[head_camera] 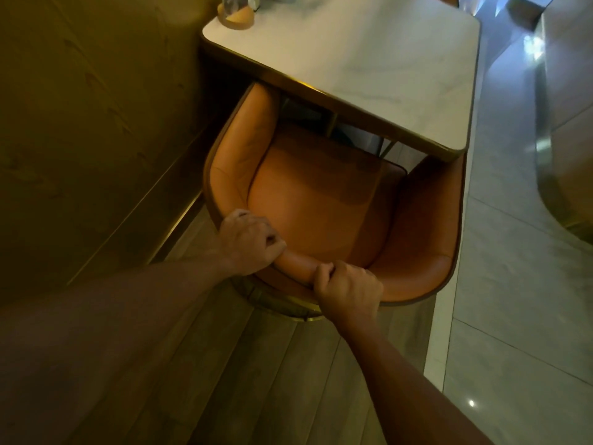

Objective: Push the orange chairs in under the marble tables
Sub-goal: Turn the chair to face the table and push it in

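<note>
The orange chair (321, 200), its open front tucked beneath the marble table (369, 69), is gripped at its backrest by the left hand (248, 242) and right hand (348, 289), fingers curled tight.

A dim wood-panelled wall (96, 130) with a brass-coloured strip along its base runs down the left. Grey wooden floor planks (263, 380) meet glossy pale stone floor tiles (513, 316) on the right. A round orange holder with a clear insert (236, 12) sits at the top edge.

An orange chair (321, 200) is sitting partly under a marble table (369, 75), its arms blocking both sides. A wood-panelled wall (96, 123) is crowding the chair's left; open tiled floor (513, 284) is lying to its right.
</note>
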